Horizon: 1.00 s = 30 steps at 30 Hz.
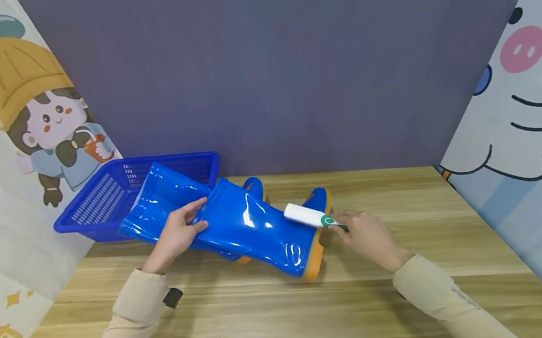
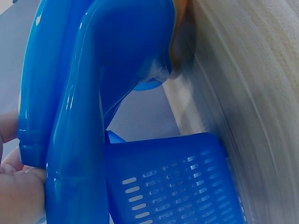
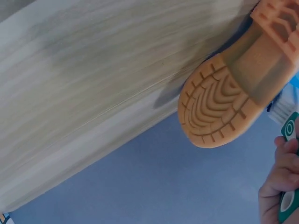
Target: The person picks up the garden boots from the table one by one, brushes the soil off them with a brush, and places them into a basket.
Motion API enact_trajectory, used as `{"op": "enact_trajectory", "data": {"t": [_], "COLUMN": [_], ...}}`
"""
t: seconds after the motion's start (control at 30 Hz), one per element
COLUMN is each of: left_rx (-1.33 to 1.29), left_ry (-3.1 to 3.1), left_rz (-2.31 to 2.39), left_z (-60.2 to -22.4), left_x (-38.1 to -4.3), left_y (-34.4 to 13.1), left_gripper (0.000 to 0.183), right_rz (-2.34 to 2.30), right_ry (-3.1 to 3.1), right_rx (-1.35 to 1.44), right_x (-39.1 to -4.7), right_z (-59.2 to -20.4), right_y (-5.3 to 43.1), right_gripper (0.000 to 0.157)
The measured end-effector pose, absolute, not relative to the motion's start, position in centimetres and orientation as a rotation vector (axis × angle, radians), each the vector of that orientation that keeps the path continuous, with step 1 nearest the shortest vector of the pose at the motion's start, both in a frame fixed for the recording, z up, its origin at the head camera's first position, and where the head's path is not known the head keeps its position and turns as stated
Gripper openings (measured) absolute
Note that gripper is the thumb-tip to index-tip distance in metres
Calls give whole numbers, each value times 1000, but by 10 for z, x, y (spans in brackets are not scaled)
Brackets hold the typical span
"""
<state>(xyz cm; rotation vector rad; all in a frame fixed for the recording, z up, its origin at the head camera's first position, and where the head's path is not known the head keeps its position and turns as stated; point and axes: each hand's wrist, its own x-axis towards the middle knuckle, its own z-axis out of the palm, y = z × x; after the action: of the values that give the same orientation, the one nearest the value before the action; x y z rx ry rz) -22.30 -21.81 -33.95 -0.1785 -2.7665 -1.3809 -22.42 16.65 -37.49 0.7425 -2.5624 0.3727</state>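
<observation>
A glossy blue rain boot (image 1: 257, 227) with an orange sole (image 3: 219, 102) lies on its side across a second blue rain boot (image 1: 163, 193). At the upper boot's opening, my left hand (image 1: 179, 233) grips the rim between thumb and fingers; the left wrist view shows only part of that hand. My right hand (image 1: 368, 236) holds a white-headed scrub brush (image 1: 305, 216) by its green handle. The brush head lies along the boot near the ankle, bristles toward the blue surface. From the head view, I cannot tell how firmly they touch.
A blue perforated basket (image 1: 90, 230) stands at the back left, with the lower boot's shaft reaching over its rim. Behind the wooden table (image 1: 386, 299) rises a grey panel (image 1: 291, 69). Cartoon-printed sheets (image 1: 517, 129) flank both sides.
</observation>
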Motion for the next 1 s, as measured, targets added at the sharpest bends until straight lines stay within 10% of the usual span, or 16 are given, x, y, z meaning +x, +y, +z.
{"op": "enact_trajectory", "data": {"t": [1.0], "left_rx": [-159], "left_ry": [-2764], "left_rz": [-1367], "left_z": [-343], "left_x": [-224], "left_y": [-218], "left_gripper": [51], "right_rz": [278], "right_ry": [-2635], "right_rx": [677], "right_x": [-245], "right_z": [-362], "right_y": [171], "right_gripper": [29]}}
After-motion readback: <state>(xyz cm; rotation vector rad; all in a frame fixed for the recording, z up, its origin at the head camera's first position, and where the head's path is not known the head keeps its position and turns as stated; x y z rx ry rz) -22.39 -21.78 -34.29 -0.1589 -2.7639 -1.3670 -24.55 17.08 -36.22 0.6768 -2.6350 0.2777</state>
